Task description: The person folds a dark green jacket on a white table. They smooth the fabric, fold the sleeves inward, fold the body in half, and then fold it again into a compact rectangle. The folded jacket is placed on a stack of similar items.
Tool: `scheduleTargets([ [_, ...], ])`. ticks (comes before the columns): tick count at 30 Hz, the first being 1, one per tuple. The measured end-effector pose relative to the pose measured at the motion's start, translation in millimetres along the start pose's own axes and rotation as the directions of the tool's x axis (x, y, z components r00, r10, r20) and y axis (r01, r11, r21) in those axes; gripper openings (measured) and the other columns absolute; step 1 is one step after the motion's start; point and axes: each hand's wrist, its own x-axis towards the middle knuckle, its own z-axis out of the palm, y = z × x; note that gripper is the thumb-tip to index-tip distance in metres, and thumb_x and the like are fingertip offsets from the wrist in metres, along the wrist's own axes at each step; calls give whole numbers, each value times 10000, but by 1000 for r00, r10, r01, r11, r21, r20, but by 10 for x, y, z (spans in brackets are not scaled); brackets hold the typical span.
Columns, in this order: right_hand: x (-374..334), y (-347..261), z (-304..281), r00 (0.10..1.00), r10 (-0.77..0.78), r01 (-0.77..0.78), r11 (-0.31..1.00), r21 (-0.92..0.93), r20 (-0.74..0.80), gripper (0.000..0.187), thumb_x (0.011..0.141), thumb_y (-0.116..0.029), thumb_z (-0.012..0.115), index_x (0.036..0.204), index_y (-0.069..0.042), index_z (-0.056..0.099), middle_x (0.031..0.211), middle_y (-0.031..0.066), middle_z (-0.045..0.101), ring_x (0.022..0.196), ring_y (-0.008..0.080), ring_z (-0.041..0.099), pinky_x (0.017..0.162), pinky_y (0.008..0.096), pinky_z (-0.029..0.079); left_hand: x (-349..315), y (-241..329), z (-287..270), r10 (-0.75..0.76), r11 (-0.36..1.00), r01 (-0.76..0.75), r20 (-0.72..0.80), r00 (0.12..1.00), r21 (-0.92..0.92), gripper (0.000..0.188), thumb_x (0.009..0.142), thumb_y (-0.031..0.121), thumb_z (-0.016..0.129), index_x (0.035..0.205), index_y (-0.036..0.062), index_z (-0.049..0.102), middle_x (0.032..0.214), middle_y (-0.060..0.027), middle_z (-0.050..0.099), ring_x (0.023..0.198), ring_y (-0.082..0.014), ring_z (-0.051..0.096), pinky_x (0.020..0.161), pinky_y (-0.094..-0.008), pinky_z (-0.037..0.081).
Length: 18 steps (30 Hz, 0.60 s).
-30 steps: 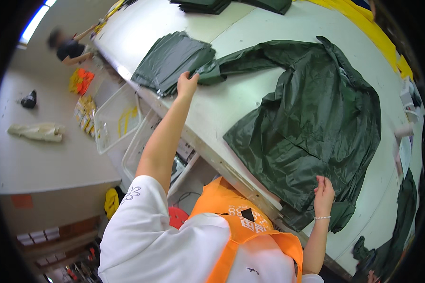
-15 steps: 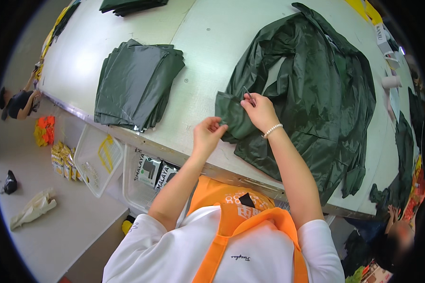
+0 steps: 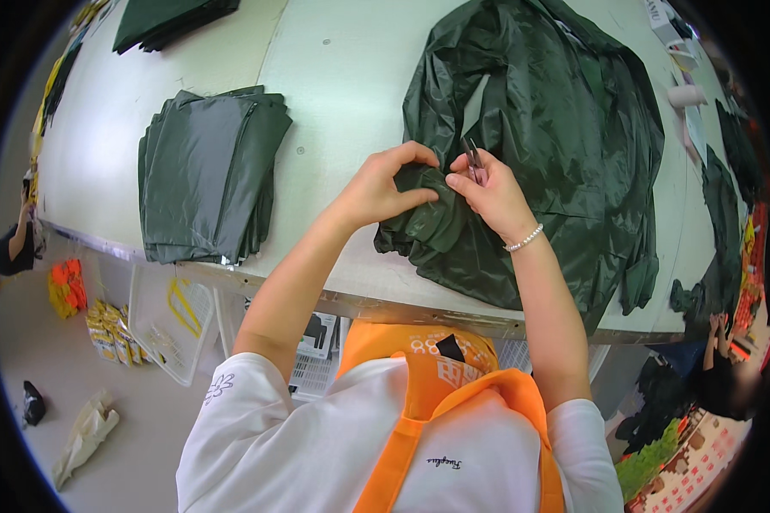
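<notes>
A dark green, shiny rain jacket (image 3: 565, 154) lies spread on the pale table in front of me. My left hand (image 3: 393, 186) is closed on the bunched end of its sleeve (image 3: 432, 209), thumb on the near side and fingers curled over the far side. Just right of it, my right hand (image 3: 494, 198) holds small thread snips (image 3: 474, 162), blades pointing up and away from me. The right thumb and fingertips come close to the sleeve fabric; whether they pinch it too, I cannot tell.
A stack of folded dark green garments (image 3: 210, 175) sits on the table to the left, with another dark green pile (image 3: 175, 19) farther back. A white roll (image 3: 686, 96) stands at the right edge. Below the table's front edge hangs a white basket (image 3: 173, 325).
My left hand has moved up and right onto the sleeve end, which was flatter and is now bunched. The snips now stick up more visibly from my right hand. The whole view has shifted.
</notes>
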Motion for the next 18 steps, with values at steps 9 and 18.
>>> scheduleTargets([
  [9,42,60,-97,997,70,-73,988,139,24,167,815,-73,683,927,-42,562,763,-26,555,662,25,478,588,180,387,65,-122,116,88,996,-84,-93,992,39,112,731,-4,711,841,-10,689,933,-81,697,815,-175,658,768,-262,517],
  [18,-89,52,-46,973,-166,126,965,-230,-160,183,880,-157,611,984,-29,532,842,67,575,767,133,564,709,258,462,8,-118,153,-145,987,136,-97,985,-89,101,826,61,649,897,-9,634,824,-91,688,758,-175,664,706,-265,511],
])
